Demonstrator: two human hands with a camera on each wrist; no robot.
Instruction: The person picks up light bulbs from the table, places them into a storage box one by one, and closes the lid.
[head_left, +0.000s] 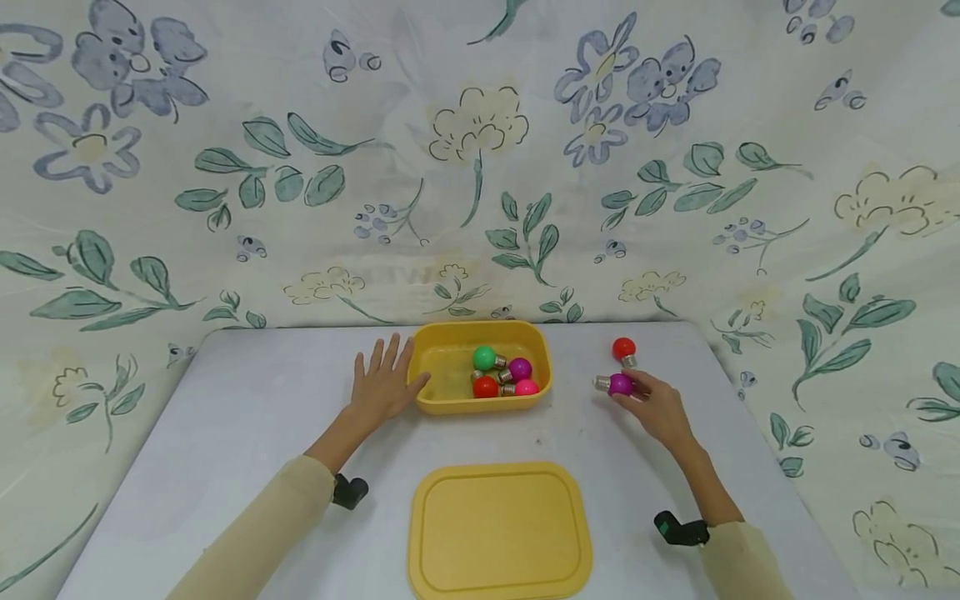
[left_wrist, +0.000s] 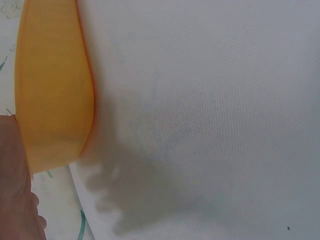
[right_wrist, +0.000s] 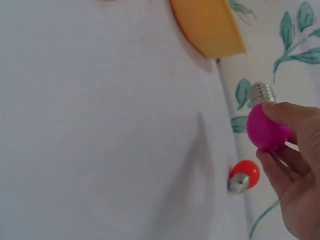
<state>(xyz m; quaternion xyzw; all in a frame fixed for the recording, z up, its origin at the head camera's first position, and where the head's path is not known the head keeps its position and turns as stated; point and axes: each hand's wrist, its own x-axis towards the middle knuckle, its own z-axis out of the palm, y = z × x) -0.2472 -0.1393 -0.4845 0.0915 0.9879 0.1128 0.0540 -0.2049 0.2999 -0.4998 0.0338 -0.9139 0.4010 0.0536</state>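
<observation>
A purple light bulb is pinched between the thumb and fingers of my right hand, its metal screw base pointing left in the head view. On the table just beyond lies a red light bulb. My left hand has its fingers spread at the left end of a yellow plastic box; the thumb is by the rim. Inside the box, toward its right side, are a green bulb, a red bulb, a purple bulb and a pink bulb.
A flat yellow lid lies on the white table in front of the box. Behind the table hangs a flower-patterned cloth, which also shows along both sides.
</observation>
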